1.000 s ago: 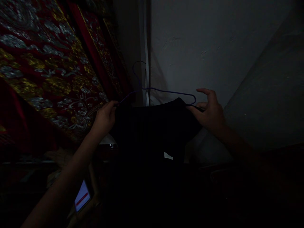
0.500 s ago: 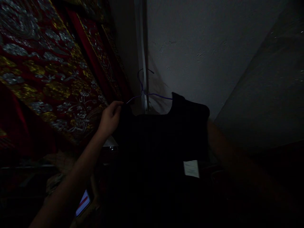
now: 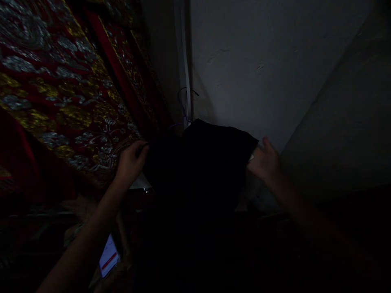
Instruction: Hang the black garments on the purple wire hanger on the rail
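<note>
A black garment [image 3: 207,162] hangs on a thin purple wire hanger [image 3: 183,108], whose hook shows above the cloth near the room's corner. My left hand [image 3: 131,162] is closed on the garment's left shoulder edge. At the right shoulder, my right hand [image 3: 264,162] has its fingers curled on the cloth's edge, partly tucked behind it. The garment's lower part fades into darkness.
A red cloth with gold and silver embroidery [image 3: 61,89] hangs on the left. A pale wall [image 3: 259,61] and a white vertical strip [image 3: 183,61] stand behind. A lit phone screen [image 3: 108,256] lies low at the left. A grey slanted surface [image 3: 345,130] is on the right.
The garment has been pulled up over the hanger, so its wire arms are now covered. My right hand, hidden behind the cloth half a second ago, shows again at the right shoulder.
</note>
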Demonstrator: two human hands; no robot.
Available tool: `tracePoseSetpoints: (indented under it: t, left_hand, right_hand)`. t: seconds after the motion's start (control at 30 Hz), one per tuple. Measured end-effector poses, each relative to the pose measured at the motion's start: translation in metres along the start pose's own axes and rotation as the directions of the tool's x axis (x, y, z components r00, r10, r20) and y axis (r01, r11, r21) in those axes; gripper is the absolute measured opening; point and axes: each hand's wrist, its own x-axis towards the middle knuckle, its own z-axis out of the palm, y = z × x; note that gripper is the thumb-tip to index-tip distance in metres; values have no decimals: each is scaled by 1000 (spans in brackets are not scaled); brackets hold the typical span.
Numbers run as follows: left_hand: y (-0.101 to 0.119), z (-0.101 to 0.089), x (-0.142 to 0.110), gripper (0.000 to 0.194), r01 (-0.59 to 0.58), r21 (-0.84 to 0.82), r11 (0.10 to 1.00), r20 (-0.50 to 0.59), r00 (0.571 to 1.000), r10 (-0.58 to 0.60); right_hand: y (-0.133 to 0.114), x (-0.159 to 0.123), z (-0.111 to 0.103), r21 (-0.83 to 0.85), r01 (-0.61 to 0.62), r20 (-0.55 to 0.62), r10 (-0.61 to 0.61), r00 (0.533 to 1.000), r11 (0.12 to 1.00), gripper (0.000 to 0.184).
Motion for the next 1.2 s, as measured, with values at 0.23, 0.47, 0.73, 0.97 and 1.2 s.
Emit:
tracePoseSetpoints:
  t: [0.23,0.47,0.73,0.97,1.2]
  left_hand:
    - [43,9,15,42,56,-128,990,-15,998,-58]
    - [51,12,31,36,26,-13,1000,-14,1000,-26]
    - [61,10,2,47,13,-301,954,29,1000,-4]
    - [124,31,-18,64,280,-853,441,368,921,128]
    - [89,36,-42,47,480,-838,260,493,870,-17]
  right_hand:
    - [-78,13,27,124,-7,214,-19,977,992,46]
    - [-115,-9,74,150,43,487,-112,866,988,37]
    - [-79,-53,61,-277,189,865,159,476,942,42]
    - [13,-65,79,-435,823,802,-257,539,365,106]
    - [5,-73,47,-556,690,669,-243,702,463,65]
